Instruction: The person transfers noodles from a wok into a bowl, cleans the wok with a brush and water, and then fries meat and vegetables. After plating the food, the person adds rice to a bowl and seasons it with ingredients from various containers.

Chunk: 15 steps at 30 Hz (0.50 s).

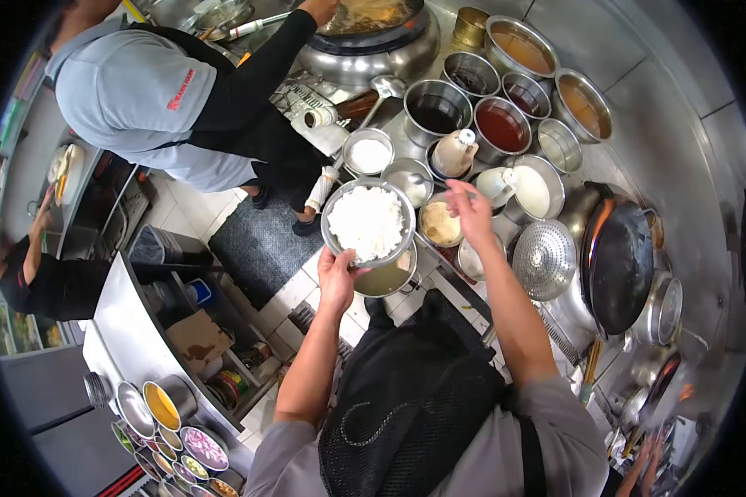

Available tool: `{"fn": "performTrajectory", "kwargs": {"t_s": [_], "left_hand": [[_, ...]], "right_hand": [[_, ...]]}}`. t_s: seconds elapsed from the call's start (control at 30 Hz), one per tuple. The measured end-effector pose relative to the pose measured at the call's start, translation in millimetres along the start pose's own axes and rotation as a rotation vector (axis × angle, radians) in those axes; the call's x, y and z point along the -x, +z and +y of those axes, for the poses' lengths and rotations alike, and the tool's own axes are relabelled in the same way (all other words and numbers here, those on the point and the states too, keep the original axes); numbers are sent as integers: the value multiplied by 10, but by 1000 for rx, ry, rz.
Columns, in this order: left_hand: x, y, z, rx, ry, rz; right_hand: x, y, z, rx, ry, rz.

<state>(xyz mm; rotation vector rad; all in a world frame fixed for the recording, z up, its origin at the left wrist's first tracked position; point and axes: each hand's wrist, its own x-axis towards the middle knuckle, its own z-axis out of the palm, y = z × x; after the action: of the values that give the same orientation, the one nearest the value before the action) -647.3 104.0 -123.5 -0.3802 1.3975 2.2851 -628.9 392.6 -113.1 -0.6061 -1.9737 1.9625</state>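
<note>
My left hand [337, 282] grips the near rim of a round metal bowl [330, 236] heaped with white rice [366, 222], thumb over the edge. To its right, my right hand [474, 217] is raised above the seasoning containers, its fingers drawn together; what they hold, if anything, is too small to make out. Below that hand sits a container of tan powder [441, 225]. Beside it stand a small metal container with a spoon in it [408, 180] and a squeeze bottle [496, 184]. A pot of pale liquid [381, 283] is partly hidden under the bowl.
A co-worker in a grey shirt [133, 91] works at a wok [365, 15], ahead on the left. Pots of dark and red sauce [502, 126] line the back. On the right are a perforated strainer [544, 259] and a black wok [622, 269]. A counter [133, 306] stands left.
</note>
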Motion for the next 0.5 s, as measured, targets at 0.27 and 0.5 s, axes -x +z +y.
{"fn": "performTrajectory", "kwargs": {"t_s": [0.27,0.5], "left_hand": [[344,-481,-58,-44,43,134],[217,-383,25,-44,174,183]], "right_hand": [[-41,368,324,438,-139,-142],[52,222,168,-177,160,28]]}}
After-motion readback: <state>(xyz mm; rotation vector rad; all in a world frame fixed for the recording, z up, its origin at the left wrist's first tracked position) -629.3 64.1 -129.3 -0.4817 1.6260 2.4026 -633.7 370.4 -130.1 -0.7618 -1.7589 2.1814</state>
